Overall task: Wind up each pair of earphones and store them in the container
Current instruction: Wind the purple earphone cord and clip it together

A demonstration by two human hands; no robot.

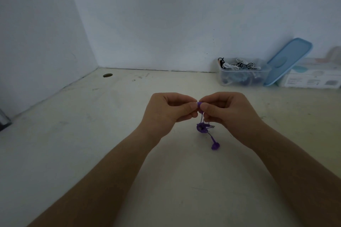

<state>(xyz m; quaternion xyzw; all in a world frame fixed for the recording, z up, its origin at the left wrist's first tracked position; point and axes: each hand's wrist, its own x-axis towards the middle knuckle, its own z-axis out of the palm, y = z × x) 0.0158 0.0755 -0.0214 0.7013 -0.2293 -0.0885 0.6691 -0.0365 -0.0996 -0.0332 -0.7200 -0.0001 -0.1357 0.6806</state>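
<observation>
A pair of purple earphones (203, 127) hangs between my hands above the middle of the table. My left hand (169, 107) and my right hand (225, 108) both pinch the wound purple cable at the top, fingertips meeting. One earbud dangles lower, near the table surface. A clear plastic container (241, 77) stands at the back right against the wall, with several black and white earphones inside.
A blue lid (289, 59) leans on the container's right side. A white box (313, 77) sits behind it at the far right. The pale table (110, 134) has a round cable hole (107, 75) at the back left. Walls close the back and left.
</observation>
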